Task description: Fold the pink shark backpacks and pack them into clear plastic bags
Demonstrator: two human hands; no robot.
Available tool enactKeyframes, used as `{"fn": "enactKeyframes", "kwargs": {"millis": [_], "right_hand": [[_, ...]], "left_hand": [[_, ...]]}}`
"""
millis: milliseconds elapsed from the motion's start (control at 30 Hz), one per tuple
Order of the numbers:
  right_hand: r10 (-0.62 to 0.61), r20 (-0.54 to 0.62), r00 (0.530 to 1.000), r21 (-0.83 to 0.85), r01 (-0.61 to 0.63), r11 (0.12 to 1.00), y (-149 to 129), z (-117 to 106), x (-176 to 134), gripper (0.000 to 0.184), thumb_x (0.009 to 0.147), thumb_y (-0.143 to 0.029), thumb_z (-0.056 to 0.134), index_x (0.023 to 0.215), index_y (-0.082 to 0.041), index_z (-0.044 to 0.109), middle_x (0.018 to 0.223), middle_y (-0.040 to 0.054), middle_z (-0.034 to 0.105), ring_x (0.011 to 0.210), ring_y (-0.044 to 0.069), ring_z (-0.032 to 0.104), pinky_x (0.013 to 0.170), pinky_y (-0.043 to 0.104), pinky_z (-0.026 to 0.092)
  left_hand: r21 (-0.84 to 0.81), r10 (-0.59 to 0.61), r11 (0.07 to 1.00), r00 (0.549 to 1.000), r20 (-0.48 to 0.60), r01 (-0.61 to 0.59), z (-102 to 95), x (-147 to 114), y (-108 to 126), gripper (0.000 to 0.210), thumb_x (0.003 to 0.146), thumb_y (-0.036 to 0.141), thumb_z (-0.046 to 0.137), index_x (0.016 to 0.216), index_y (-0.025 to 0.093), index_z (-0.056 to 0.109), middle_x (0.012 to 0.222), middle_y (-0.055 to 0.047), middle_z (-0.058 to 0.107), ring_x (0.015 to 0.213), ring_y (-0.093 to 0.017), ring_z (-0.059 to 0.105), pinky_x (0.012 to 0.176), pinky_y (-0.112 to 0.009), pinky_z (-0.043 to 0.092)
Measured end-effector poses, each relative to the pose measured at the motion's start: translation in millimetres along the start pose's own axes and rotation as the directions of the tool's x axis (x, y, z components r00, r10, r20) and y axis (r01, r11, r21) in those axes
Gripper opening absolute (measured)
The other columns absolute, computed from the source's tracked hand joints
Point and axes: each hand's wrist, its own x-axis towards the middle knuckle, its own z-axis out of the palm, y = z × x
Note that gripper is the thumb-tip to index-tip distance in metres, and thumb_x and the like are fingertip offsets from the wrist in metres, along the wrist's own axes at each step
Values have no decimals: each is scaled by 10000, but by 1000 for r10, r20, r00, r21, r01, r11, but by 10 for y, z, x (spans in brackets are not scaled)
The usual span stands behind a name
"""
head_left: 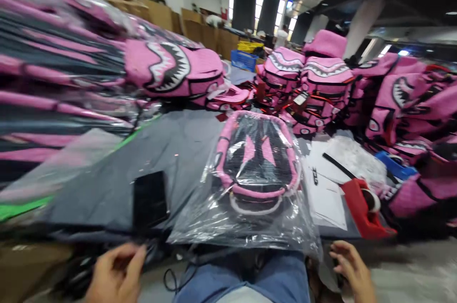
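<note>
A pink and dark backpack (259,151) lies inside a clear plastic bag (200,224) on the grey table, its open-looking end towards me. The bag's front edge hangs slightly over the table edge. My left hand (116,272) hovers below the front edge, near a black phone (150,198); its fingers are loosely curled, with a gap to the thumb and nothing seen in them. To the right of the bag's near corner, my right hand (352,269) is half curled with fingers apart, holding nothing visible. Neither hand touches the backpack.
Wrapped backpacks (53,74) pile up at the left. More pink shark-mouth backpacks (324,79) stand behind and to the right. A red tape dispenser (367,210), white papers (324,198) and a blue tape dispenser (396,165) lie at the right. Farther back are blue crates (243,59) and cartons.
</note>
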Motion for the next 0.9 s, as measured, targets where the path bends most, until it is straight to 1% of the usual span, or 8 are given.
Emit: {"fn": "enactKeyframes", "kwargs": {"millis": [67,200,400,533,633,700,767,900], "right_hand": [[127,52,991,12,-128,992,-63,27,278,660,611,-787,665,956,-226,715,997,170,772,822,316,749,589,356,584],[81,160,984,-210,-46,977,-229,319,589,749,562,-953,532,689,-227,665,644,104,699,574,272,646,523,364,518],[-147,35,989,-310,150,939,-284,452,579,849,636,-1038,345,613,-231,607,577,88,637,562,237,576,583,351,487],[-34,96,995,-226,55,972,-324,407,524,826,607,-1050,362,557,-239,505,482,34,527,477,183,479,487,317,415],[89,155,984,-147,-66,987,-349,382,473,761,620,-997,477,642,-238,516,434,-44,428,393,137,384,415,282,332],[137,201,970,-114,-116,987,-355,375,432,723,625,-955,542,703,-237,546,411,-74,384,355,123,345,387,268,291],[165,213,963,-81,-151,985,-354,377,388,706,621,-934,580,720,-235,550,402,-84,366,341,115,330,371,258,264],[211,163,964,9,-215,976,-340,395,312,754,534,-950,648,721,-227,541,429,-88,380,361,94,326,363,240,257]], "left_hand": [[-67,-94,993,993,67,99,17,233,242,483,815,673,489,1032,254,594,992,-53,738,918,-264,708,782,-364,564],[-2,-68,997,897,437,76,219,588,620,513,744,730,449,712,245,614,643,-7,644,657,-221,627,655,-323,465],[-220,-110,949,891,441,226,316,489,488,618,687,841,514,725,229,585,504,68,465,488,-148,464,518,-267,382],[-290,-174,847,747,642,446,134,430,474,708,622,898,592,824,219,595,515,93,443,450,-121,412,478,-249,375],[-246,-129,851,639,758,464,-2,363,445,647,648,801,695,848,188,645,599,74,488,517,-92,421,523,-214,364],[-189,-148,872,610,778,452,-59,268,309,603,639,754,720,789,172,663,585,64,486,519,-87,414,522,-207,344],[-157,-214,876,661,719,455,-104,137,91,561,608,731,712,713,184,645,524,70,443,479,-92,396,495,-215,339],[-147,-240,937,891,386,316,-204,-156,-243,384,599,596,707,638,234,586,536,51,483,489,-143,482,476,-250,426]]}}
